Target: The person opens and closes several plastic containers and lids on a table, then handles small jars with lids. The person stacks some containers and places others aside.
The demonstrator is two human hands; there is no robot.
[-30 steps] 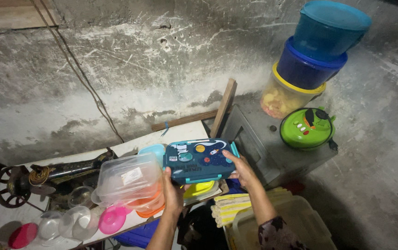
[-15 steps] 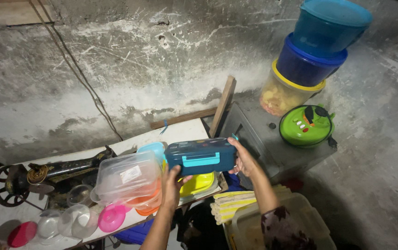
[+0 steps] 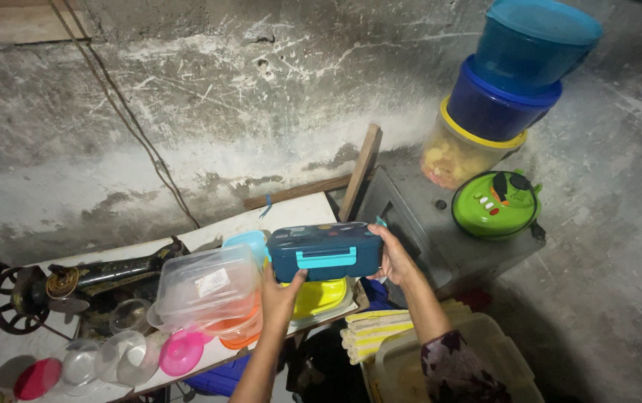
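A dark teal lunch box (image 3: 326, 251) with a light teal clasp is held level above the white table (image 3: 291, 213), its front side facing me. My left hand (image 3: 280, 292) grips its lower left corner. My right hand (image 3: 393, 254) grips its right end. Right under the box sits a yellow container (image 3: 321, 297). A stack of clear and orange plastic containers (image 3: 213, 295) stands just to the left of my left hand.
A black sewing machine (image 3: 75, 283), clear glass lids (image 3: 112, 354) and pink lids (image 3: 181, 354) lie at the left. A grey cabinet (image 3: 418, 216) on the right carries a round green box (image 3: 495, 205) and a stack of blue tubs (image 3: 511, 82). A clear bin (image 3: 410, 358) stands below.
The lunch box has been tilted from showing its decorated lid to showing its front with the clasp, and it has come slightly lower. Both hands kept their hold.
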